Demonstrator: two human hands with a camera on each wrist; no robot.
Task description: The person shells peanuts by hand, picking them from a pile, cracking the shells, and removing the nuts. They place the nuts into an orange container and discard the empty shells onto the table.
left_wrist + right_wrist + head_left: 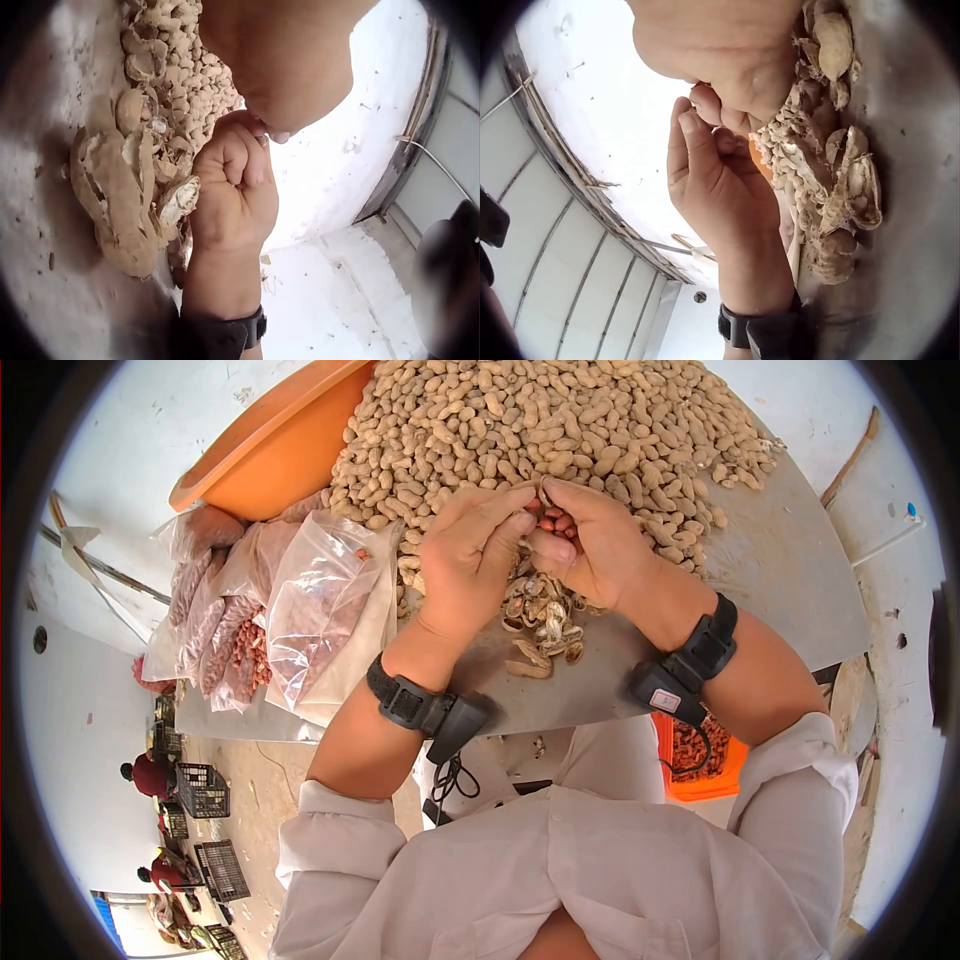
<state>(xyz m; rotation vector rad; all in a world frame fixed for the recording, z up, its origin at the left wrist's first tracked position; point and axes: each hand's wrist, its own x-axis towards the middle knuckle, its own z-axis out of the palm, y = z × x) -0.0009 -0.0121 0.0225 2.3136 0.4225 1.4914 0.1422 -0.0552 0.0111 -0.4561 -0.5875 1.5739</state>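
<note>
Both hands meet above the near edge of a big heap of unshelled peanuts. My right hand curls around several red peanut kernels, which show in its hollow. The left hand comes in from the other side, its thumb and forefinger tips pinching at a peanut between the two hands, mostly hidden by the fingers. In the right wrist view the left hand has thumb and forefinger close together at the right hand's fingertips. Cracked empty shells lie on the table just below the hands.
Clear bags of red kernels lie at the left, beside a tilted orange basin. An orange container of kernels stands below the grey table's edge. Black crates and two people are farther off at the left.
</note>
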